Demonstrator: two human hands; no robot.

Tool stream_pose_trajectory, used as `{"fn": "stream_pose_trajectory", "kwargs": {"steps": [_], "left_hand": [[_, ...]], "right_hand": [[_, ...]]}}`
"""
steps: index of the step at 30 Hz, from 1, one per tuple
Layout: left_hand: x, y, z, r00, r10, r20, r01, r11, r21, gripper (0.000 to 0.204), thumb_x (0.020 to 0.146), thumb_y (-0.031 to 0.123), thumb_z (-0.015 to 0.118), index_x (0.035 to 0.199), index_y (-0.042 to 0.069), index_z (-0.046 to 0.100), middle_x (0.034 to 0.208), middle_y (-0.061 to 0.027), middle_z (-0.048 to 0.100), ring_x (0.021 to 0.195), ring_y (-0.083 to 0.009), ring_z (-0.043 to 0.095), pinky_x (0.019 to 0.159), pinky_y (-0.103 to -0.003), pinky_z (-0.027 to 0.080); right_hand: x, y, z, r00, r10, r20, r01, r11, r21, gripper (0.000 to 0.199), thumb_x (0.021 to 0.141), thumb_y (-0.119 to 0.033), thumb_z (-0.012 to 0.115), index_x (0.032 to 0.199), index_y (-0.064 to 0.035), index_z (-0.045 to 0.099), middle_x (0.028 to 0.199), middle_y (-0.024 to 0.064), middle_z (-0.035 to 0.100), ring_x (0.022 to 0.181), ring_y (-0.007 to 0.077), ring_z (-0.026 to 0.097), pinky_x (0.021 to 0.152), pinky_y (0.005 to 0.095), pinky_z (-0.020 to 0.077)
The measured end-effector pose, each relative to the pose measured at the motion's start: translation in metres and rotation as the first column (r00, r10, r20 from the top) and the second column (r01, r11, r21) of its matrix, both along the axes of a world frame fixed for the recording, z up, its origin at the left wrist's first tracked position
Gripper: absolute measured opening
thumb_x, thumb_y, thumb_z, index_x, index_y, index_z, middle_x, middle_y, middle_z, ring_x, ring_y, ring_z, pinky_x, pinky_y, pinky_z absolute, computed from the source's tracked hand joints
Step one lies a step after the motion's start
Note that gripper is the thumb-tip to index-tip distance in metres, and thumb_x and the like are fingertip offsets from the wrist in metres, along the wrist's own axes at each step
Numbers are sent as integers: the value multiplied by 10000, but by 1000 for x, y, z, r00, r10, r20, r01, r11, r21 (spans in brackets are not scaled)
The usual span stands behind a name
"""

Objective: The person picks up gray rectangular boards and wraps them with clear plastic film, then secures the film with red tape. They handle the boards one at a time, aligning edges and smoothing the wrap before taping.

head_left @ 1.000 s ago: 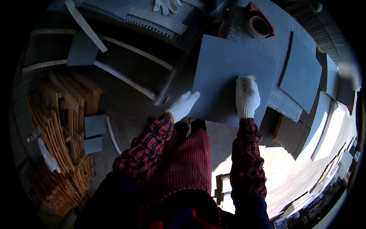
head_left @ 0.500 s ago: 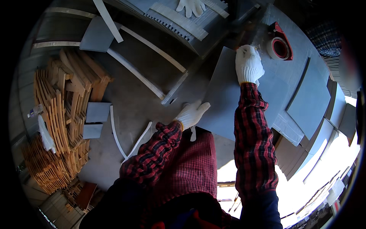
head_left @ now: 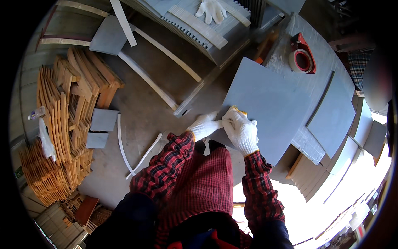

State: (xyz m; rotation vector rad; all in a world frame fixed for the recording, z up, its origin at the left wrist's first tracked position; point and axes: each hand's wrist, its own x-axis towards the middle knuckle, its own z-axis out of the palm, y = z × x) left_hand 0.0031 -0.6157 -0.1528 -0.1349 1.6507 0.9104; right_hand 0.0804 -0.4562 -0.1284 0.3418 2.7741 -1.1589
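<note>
Both my hands wear white knit gloves and meet at the near left edge of a large grey panel [head_left: 269,99]. My left hand [head_left: 203,126] has its fingers stretched out, and its thumb reaches to the right hand; some of its fingers are hidden. My right hand [head_left: 241,132] is closed over the panel, round a bunched white knit piece with a yellow hem [head_left: 237,109], which looks like a glove cuff. The panel lies tilted on a plastic-wrapped stack [head_left: 313,147].
A red tape dispenser [head_left: 302,58] lies on the wrapped stack, beside another grey panel [head_left: 333,114]. At the far side, a loose white glove [head_left: 210,10] rests on a stack of panels. Wooden frames [head_left: 62,120] are piled at left; pale strips [head_left: 145,159] lie on the floor.
My right hand has come back toward me from the far part of the grey panel and now meets the left hand. The left hand has barely moved; the view has shifted slightly.
</note>
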Motion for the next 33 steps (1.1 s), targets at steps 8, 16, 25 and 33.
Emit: {"fn": "stream_pose_trajectory", "kwargs": {"steps": [8, 16, 25, 33], "left_hand": [[-23, 36, 8, 937, 347, 40, -346, 908, 237, 451, 954, 341, 697, 1236, -5, 637, 1119, -107, 706, 1005, -179, 661, 898, -309, 525], [-25, 66, -11, 872, 472, -130, -421, 858, 294, 452, 958, 323, 692, 1241, -23, 627, 1150, -116, 701, 1022, -189, 664, 894, -320, 522], [-12, 64, -17, 764, 488, -423, -399, 871, 285, 366, 913, 300, 743, 1111, -2, 684, 974, -113, 747, 866, -173, 704, 803, -319, 550], [8, 51, -9, 735, 591, -333, -466, 796, 385, 384, 886, 267, 785, 1148, 17, 658, 1001, -100, 733, 906, -156, 685, 828, -297, 542]], "right_hand": [[34, 147, 54, 548, -826, 133, 763, 428, -485, 346, 932, -336, 704, 1044, -9, 702, 942, 76, 675, 832, 136, 618, 735, 292, 505], [-61, 294, 37, 848, -528, -37, 485, 748, 453, 582, 915, -426, 624, 1365, -58, 612, 1208, 162, 696, 1035, 277, 701, 905, 398, 517], [41, 198, -4, 582, -813, 25, 800, 567, -196, 617, 1017, -384, 603, 1466, 23, 488, 1377, 137, 598, 1212, 224, 569, 1060, 336, 414], [47, 166, 9, 383, -924, 9, 870, 358, -339, 891, 1020, -671, 396, 1545, 47, 329, 1547, 169, 384, 1398, 244, 363, 1178, 384, 271]]}}
